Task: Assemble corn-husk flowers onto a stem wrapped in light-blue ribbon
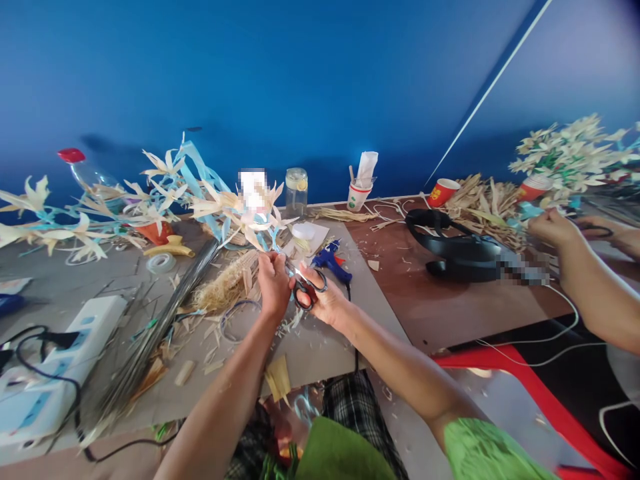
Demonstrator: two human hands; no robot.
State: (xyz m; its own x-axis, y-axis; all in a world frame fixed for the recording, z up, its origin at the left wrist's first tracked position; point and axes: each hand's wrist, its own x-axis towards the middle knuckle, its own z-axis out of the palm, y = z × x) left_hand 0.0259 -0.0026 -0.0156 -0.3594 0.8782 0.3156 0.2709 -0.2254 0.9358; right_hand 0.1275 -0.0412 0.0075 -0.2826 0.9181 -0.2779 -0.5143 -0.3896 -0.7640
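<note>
Head cam: grey counter (pixel 350 320) against a blue wall, littered with husk scraps. Left hand (pixel 273 283) pinches a husk flower stem (pixel 260 230) mid-counter; right hand (pixel 325 300) fingers grip scissors (pixel 306 288). Front edge near the lap stays clearer.

Black-handled scissors (pixel 306 288) mid-air, blades toward pale husk flower w/ blue ribbon (pixel 253 223)

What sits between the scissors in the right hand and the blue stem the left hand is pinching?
Nothing visible. The scissors in the right hand point straight at the blue stem above the left hand; the blue glue gun lies off to the side behind.
</note>
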